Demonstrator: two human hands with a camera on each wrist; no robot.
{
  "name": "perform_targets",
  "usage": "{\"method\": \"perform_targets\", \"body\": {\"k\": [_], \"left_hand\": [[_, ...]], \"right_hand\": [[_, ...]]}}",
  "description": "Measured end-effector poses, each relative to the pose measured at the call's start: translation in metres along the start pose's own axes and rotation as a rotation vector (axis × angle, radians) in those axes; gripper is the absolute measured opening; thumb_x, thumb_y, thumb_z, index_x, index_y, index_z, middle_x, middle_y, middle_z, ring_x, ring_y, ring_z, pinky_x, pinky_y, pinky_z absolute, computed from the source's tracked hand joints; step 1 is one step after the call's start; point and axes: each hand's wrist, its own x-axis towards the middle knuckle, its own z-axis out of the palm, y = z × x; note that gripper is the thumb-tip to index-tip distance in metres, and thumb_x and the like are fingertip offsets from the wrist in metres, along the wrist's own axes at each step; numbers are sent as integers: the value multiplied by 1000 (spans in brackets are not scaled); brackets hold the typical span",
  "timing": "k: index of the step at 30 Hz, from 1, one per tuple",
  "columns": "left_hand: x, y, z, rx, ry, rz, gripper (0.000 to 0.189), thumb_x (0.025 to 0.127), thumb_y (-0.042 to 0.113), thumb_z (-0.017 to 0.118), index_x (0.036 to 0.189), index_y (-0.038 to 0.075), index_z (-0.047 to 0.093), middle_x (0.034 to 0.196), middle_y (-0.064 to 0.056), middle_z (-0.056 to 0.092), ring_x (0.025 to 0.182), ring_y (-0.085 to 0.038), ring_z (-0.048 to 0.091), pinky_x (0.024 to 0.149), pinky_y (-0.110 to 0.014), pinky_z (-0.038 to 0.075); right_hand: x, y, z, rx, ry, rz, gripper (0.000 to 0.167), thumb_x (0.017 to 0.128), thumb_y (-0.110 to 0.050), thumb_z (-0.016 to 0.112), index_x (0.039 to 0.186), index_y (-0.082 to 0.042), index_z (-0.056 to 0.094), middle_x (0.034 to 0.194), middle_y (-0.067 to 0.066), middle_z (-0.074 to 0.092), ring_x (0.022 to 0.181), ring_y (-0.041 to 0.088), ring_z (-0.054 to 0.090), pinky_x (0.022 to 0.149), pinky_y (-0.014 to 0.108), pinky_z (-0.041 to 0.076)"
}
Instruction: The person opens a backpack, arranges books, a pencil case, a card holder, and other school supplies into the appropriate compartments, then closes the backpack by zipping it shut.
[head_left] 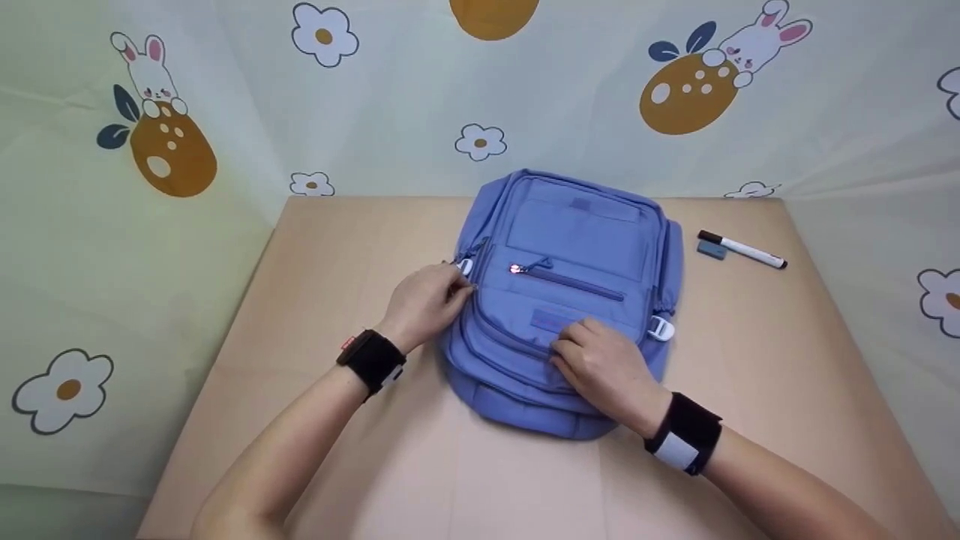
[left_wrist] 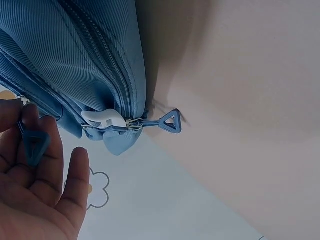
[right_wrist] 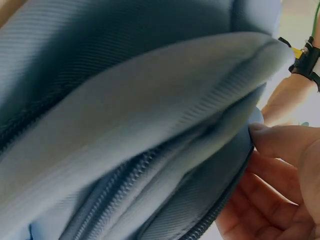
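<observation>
A blue backpack (head_left: 577,232) lies on its back, front pockets facing up. At its left side my left hand (head_left: 426,304) pinches a zipper slider, and the blue triangular zipper pull (left_wrist: 36,146) hangs over the fingers in the left wrist view. Beside that hand, a second zipper pull (left_wrist: 171,121) sticks out near a white buckle (left_wrist: 104,118). My right hand (head_left: 606,367) grips the fabric edge of the front pocket (right_wrist: 210,207) between thumb and fingers, just below the label patch (head_left: 551,320). Zipper teeth run along that edge in the right wrist view.
A black-and-white marker (head_left: 746,250) and a small blue eraser-like block (head_left: 712,250) lie right of the backpack on the light brown table (head_left: 360,240). A cloth backdrop (head_left: 390,97) printed with rabbits and flowers encloses the table's back and sides.
</observation>
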Motion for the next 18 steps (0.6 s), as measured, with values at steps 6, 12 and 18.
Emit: {"method": "perform_targets", "body": {"k": [6,12,18], "left_hand": [[-3,1,-2,-4,22,33,10,98,20,70,99,11,72,93,-4,71,83,-21,66,73,-40,54],[-10,5,-4,8,27,48,9,97,20,70,97,11,71,89,-3,69,79,-20,65,69,-40,53],[-21,12,-6,16,28,63,9,96,19,71,92,11,68,85,-1,66,74,-19,61,66,-39,51]], "right_hand": [[0,-1,6,-32,58,-17,5,85,-6,79,89,-4,77,84,4,67,74,22,62,61,35,55],[0,-2,7,-30,64,5,9,84,-7,81,89,-6,74,84,3,66,74,21,62,61,34,55],[-1,-2,7,-36,54,14,11,83,-8,83,87,-6,73,83,3,65,73,21,62,61,34,56]]}}
